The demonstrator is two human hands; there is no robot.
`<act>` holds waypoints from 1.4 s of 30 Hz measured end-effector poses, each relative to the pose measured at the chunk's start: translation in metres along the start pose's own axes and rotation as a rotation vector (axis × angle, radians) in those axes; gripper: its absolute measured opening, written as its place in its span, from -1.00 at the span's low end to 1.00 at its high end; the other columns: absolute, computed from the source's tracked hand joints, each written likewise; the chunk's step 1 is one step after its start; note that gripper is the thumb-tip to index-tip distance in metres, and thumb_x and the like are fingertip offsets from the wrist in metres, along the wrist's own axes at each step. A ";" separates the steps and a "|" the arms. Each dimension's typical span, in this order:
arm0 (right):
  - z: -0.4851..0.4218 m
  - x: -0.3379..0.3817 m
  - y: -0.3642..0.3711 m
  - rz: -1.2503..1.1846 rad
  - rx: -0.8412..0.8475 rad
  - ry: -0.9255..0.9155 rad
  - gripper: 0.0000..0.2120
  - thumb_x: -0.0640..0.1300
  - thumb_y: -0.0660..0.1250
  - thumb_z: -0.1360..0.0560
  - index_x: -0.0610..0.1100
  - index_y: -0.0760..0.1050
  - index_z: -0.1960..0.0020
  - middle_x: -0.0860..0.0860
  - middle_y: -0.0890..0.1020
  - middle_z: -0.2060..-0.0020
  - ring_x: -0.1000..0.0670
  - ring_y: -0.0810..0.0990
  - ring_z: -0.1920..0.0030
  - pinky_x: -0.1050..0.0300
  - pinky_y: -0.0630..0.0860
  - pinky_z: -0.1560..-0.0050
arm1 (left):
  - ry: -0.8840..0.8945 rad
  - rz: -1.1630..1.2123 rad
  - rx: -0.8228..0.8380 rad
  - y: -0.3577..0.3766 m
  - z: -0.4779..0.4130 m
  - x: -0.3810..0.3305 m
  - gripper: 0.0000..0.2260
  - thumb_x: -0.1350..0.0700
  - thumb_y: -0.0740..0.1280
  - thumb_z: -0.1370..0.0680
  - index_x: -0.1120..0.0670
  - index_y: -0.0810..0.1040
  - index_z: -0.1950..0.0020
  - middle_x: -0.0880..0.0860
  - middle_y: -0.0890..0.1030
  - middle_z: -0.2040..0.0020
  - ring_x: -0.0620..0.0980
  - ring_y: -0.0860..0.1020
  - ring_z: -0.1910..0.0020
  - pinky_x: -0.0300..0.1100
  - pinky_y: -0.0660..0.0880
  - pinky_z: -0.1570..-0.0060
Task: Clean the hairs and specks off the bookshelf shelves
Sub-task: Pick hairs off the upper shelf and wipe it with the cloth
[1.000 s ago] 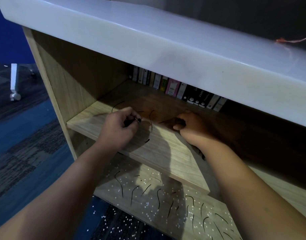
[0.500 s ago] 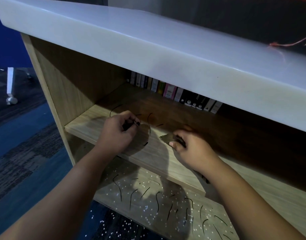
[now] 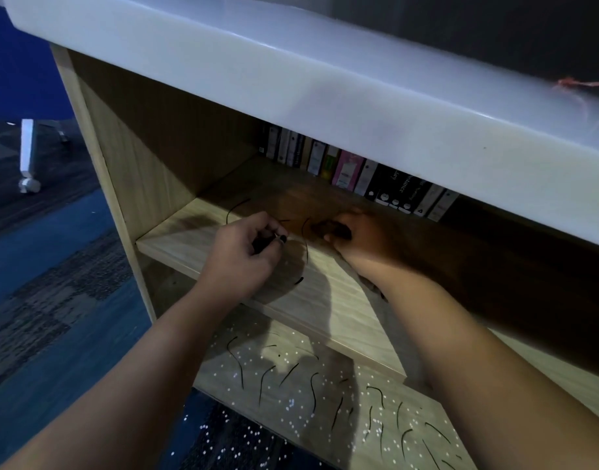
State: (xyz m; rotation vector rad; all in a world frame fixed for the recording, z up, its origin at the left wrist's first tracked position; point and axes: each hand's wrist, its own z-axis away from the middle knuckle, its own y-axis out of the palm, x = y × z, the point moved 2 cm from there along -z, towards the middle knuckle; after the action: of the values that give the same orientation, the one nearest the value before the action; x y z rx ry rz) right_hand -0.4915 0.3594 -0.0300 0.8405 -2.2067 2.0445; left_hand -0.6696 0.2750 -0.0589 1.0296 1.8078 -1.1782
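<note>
So we're looking down into a wooden bookshelf (image 3: 128, 171) with a thick white top (image 3: 291, 79), and everything here gets placed relative to the upper shelf (image 3: 328, 300). Both hands are over that shelf. Our left hand (image 3: 238, 257) sits near its front left part, fingers curled in, grip closed narrow around a small dark bundle that looks like gathered hairs (image 3: 267, 240), though it's too small to be sure. Our right hand (image 3: 355, 239) is just right of it, further back in the shadow, fingertips pinched down on a dark patch on the shelf; we can't tell if it's actually holding anything or just pressing.

A few loose hairs still lie on the shelf: a long curved one (image 3: 306, 239) between the two hands, a short one (image 3: 298, 280) nearer the front edge, and another arc (image 3: 233, 208) behind the left hand. A row of books (image 3: 352, 171) stands along the shelf's back.

The lower shelf (image 3: 325, 395), below and in front, is covered in dark hairs and lots of white specks (image 3: 376, 422). More specks are scattered on the blue carpet (image 3: 70, 300) at its front edge.
</note>
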 end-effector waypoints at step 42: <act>-0.007 0.012 0.016 0.037 0.042 0.199 -0.76 -0.12 0.28 -0.57 -0.09 0.51 -0.23 -0.10 0.46 -0.24 -0.12 0.48 -0.19 0.13 0.37 -0.07 | -0.001 0.175 -0.104 -0.024 -0.011 -0.008 -0.85 0.27 0.29 -0.59 0.03 0.57 -0.02 0.01 0.61 0.12 -0.16 0.58 0.18 -0.34 0.53 0.25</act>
State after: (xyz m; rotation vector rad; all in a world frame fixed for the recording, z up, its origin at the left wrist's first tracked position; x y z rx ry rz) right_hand -0.5106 0.3617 -0.0397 0.5735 -2.0956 2.0951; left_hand -0.6893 0.2770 -0.0406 1.1018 1.7203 -0.9692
